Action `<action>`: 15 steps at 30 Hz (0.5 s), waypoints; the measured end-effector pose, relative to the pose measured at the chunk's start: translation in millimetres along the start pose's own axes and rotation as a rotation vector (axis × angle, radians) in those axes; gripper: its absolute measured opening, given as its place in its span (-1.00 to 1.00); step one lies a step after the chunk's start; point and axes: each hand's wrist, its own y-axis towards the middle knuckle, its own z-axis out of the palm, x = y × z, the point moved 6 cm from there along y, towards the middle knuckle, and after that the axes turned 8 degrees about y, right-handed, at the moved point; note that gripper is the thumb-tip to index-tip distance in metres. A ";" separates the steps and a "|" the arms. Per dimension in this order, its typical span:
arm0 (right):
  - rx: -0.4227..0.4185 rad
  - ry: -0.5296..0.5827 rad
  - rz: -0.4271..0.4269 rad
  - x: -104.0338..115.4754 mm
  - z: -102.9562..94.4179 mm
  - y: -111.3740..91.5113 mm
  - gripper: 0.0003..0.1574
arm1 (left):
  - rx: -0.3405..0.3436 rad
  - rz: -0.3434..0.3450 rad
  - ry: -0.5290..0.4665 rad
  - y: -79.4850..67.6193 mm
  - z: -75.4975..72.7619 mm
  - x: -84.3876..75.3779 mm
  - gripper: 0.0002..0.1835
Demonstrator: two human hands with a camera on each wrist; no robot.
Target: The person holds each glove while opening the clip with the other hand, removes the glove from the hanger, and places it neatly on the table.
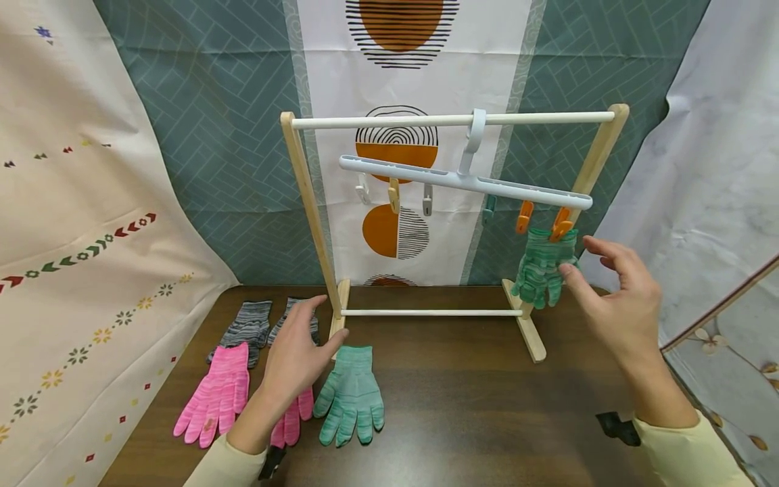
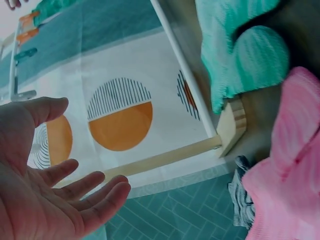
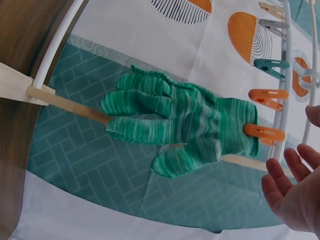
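A green striped glove [image 1: 541, 267] hangs by its cuff from an orange clip [image 3: 265, 132] at the right end of a white hanger [image 1: 426, 176]. Beside that glove is my right hand [image 1: 621, 297], fingers parted and holding nothing; the right wrist view shows it apart from the cuff. My left hand [image 1: 295, 352] hovers above the table at the left with its fingers spread and nothing in them. Under and beside it lie a second green glove [image 1: 351, 396], a pink glove [image 1: 219, 392] and another pink glove [image 1: 298, 412], partly hidden by my left arm.
The hanger hooks over the top bar [image 1: 389, 122] of a wooden rack and tilts down to the right. Several other clips hang from it, including a yellow clip [image 1: 393, 196] and a teal clip [image 1: 489, 210]. Grey gloves [image 1: 246, 328] lie at the table's back left.
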 end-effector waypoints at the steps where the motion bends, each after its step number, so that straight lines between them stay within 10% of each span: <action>1: 0.000 0.003 0.003 -0.7 -0.7 0.6 -0.32 | -0.005 0.008 -0.006 0.4 -0.7 -2.2 -0.20; 15: 0.024 0.054 0.199 -23.3 -1.8 10.8 -0.31 | -0.013 0.070 -0.113 5.5 -4.2 -29.6 -0.18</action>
